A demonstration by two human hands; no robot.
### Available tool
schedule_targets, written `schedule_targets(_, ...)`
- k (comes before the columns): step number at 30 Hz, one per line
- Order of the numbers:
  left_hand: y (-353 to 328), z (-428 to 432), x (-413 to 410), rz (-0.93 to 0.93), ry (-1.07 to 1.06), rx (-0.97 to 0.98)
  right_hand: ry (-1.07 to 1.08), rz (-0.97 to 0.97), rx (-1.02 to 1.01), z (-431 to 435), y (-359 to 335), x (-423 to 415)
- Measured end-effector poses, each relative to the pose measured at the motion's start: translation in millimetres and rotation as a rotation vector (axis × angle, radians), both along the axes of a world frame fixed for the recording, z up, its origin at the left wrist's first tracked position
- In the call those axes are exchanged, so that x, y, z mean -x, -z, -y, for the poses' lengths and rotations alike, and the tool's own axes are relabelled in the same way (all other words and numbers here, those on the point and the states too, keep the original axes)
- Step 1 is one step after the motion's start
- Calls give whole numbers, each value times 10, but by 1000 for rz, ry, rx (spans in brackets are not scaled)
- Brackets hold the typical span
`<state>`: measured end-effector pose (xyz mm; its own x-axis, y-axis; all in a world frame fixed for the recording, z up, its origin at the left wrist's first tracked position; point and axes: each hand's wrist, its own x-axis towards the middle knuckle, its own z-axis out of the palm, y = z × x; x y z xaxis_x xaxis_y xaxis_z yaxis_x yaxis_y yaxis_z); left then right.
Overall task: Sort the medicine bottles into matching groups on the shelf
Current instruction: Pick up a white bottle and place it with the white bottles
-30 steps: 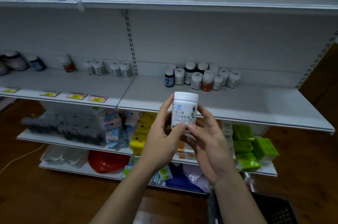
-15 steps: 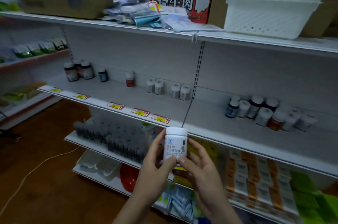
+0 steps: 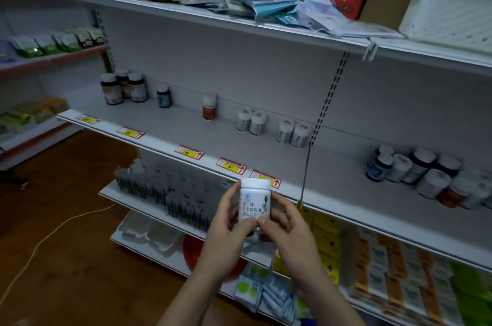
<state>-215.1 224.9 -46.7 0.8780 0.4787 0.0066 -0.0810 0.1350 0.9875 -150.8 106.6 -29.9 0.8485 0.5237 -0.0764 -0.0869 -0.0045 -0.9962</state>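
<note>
White-capped bottle (image 3: pixel 255 200), label facing us, held upright between our left hand (image 3: pixel 226 230) and right hand (image 3: pixel 287 232) below the shelf (image 3: pixel 213 136) edge; we judged the white pairs (image 3: pixel 271 126) at twelve o'clock its match.

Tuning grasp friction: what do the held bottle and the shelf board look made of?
White bottle: looks like opaque plastic, smooth and slightly glossy, with a printed paper or film label; the matching white cap suggests moulded plastic. Shelf board: probably painted sheet metal, matte pale grey, with a thin folded front lip carrying price tags and slotted uprights behind.
</note>
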Motion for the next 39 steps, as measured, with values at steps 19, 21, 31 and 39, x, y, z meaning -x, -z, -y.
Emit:
schedule_targets(19, 445, -1104, -2593, -262, 110, -455, 417, 77, 213, -1097, 564, -2222)
schedule_targets(21, 502, -1149, -2836, -289, 136, -471, 439, 84, 293, -1171, 614, -2414)
schedule_targets(31, 535, -1260, -3461, -201, 294, -508, 597, 124, 387, -1341, 668, -2889)
schedule_targets(39, 333, -1270, -3207, -222, 271, -273, 773, -58, 352, -1253, 646, -2655)
